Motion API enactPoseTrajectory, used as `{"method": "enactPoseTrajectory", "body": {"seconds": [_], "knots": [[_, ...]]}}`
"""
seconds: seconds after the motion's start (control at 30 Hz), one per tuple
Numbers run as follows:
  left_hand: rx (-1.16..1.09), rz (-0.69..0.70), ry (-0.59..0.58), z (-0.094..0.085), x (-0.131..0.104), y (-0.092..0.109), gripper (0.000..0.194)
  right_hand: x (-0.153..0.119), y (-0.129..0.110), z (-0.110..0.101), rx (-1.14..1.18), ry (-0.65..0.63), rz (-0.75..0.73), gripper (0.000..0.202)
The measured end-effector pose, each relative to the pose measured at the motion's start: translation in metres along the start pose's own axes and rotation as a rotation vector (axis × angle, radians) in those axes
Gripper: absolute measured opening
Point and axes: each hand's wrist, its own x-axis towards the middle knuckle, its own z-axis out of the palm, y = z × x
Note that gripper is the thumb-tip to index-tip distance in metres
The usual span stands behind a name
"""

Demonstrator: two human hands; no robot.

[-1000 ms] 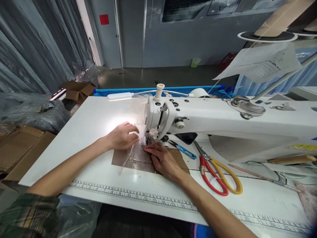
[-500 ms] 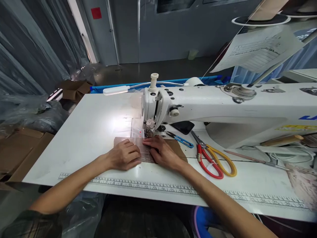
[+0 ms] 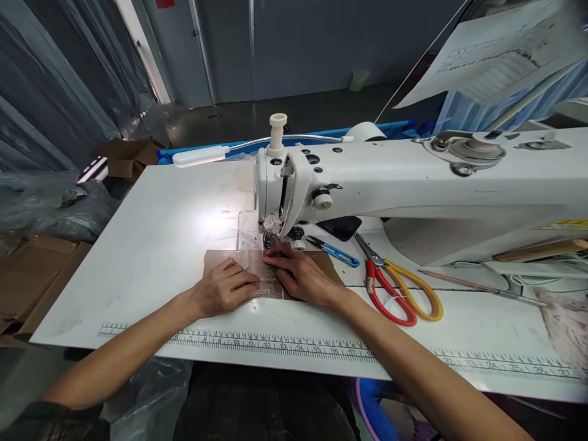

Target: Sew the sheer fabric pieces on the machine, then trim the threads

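Note:
A brown piece with a sheer, clear-looking layer over it (image 3: 212, 260) lies on the white table, its upper edge by the needle area of the white sewing machine (image 3: 367, 177). My left hand (image 3: 227, 286) rests on its left part, fingers together and pressing down. Close to the presser foot, my right hand (image 3: 298, 272) lies on its right part, fingers spread, index finger pointing left and thumb apart below it. Blue thread snips (image 3: 339, 252) lie just right of the needle area. Scissors with red and yellow handles (image 3: 397, 288) are further right.
A printed ruler (image 3: 275, 346) runs along the table's front edge. A screwdriver-like tool (image 3: 478, 285) and pale lace fabric (image 3: 567, 327) lie at the right. Cardboard boxes (image 3: 41, 278) stand left of the table. A paper sheet (image 3: 496, 55) hangs at upper right.
The camera view has shifted and tilted slightly. The brown piece reaches a little further left beyond my left hand. Both hands remain on it.

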Motion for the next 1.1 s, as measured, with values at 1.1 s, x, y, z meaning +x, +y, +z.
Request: {"method": "enactPoseTrajectory", "body": {"seconds": [1.1], "knots": [[0.028, -0.028, -0.067, 0.002, -0.002, 0.005, 0.007, -0.009, -0.011, -0.012, -0.006, -0.039, 0.053, 0.043]]}}
